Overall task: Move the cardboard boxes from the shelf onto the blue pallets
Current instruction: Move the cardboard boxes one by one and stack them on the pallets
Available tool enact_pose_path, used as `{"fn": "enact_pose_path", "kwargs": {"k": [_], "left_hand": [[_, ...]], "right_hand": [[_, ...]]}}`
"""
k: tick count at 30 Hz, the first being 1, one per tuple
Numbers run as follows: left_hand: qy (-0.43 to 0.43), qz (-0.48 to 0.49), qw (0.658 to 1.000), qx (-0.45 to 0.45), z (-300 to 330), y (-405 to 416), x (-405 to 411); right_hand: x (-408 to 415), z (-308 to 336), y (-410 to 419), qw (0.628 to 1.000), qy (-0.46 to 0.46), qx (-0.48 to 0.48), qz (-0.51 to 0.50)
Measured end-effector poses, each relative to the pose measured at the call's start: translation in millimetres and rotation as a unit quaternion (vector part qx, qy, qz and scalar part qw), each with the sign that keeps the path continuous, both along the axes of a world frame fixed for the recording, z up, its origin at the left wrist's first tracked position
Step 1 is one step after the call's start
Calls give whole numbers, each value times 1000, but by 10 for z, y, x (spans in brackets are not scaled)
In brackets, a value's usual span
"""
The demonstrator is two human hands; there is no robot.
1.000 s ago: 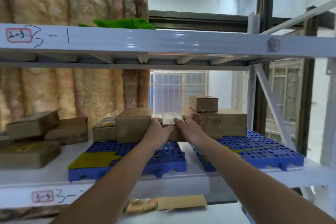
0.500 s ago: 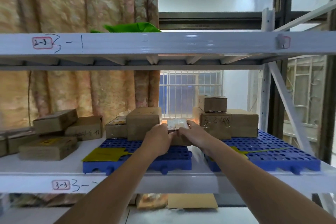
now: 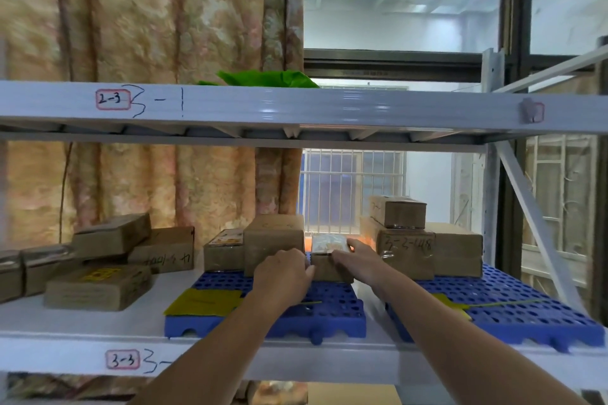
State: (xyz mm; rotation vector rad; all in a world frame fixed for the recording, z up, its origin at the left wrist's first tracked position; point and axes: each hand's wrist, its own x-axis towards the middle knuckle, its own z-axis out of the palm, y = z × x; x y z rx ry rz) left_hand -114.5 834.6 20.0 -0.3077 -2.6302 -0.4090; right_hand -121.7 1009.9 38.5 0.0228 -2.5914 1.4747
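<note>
Head view of a metal shelf [image 3: 82, 322] with 2 blue pallets lying side by side on it. The left hand [image 3: 283, 276] and the right hand [image 3: 362, 260] flank a small cardboard box [image 3: 330, 268] standing at the rear right corner of the left blue pallet [image 3: 329, 312]. The left grip is curled, fingers close together, its fingertips touching the lower left edge of the box; the right grip lies with fingers bent over the top right edge of the box. Whether either grip is truly clamped on the box cannot be told. The box carries a pale, shiny label on its top face.

Immediately left of this box, on the same pallet, stands a taller cardboard box [image 3: 274, 240], and beside that a lower box with a printed top [image 3: 223, 253]. A yellow sheet [image 3: 204, 302] lies on the front left corner of the pallet.

On the right blue pallet [image 3: 526, 316] a box marked with handwriting [image 3: 406, 253] stands next to a plain box [image 3: 457, 250], and a smaller box [image 3: 398, 210] rests on top of the marked one.

On the bare shelf to the left lie several loose cardboard boxes [image 3: 98, 286], some stacked at an angle. The front beams bear red-framed labels "2-3" [image 3: 113, 99] above and "3-3" [image 3: 122, 359] below. A green object [image 3: 266, 78] lies on the upper shelf.
</note>
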Motion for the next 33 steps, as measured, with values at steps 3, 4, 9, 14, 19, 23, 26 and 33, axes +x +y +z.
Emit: {"fn": "enact_pose_path", "kwargs": {"k": [3, 4, 9, 14, 19, 23, 26, 33], "left_hand": [[-4, -7, 1000, 3, -2, -21, -36], [-10, -10, 1000, 4, 0, -27, -38], [-22, -31, 999, 6, 13, -53, -66], [-32, -43, 999, 8, 14, -62, -92], [-30, -52, 998, 12, -2, -97, -121], [-31, -67, 997, 13, 32, -142, -115], [-22, -75, 997, 6, 55, -172, -63], [-49, -115, 992, -12, 102, -293, 224]], "right_hand": [[-50, 15, -43, 1000, 3, -6, -10], [-72, 12, -55, 1000, 2, -10, -13], [-131, 5, -129, 999, -11, -37, -17], [-216, -27, -138, 999, -13, -35, -9], [-237, -38, -123, 1000, -9, -15, -16], [-118, 44, -81, 998, 20, 52, -28], [44, 93, -25, 982, 42, 182, -34], [570, 212, -148, 938, 23, 345, -11]]}}
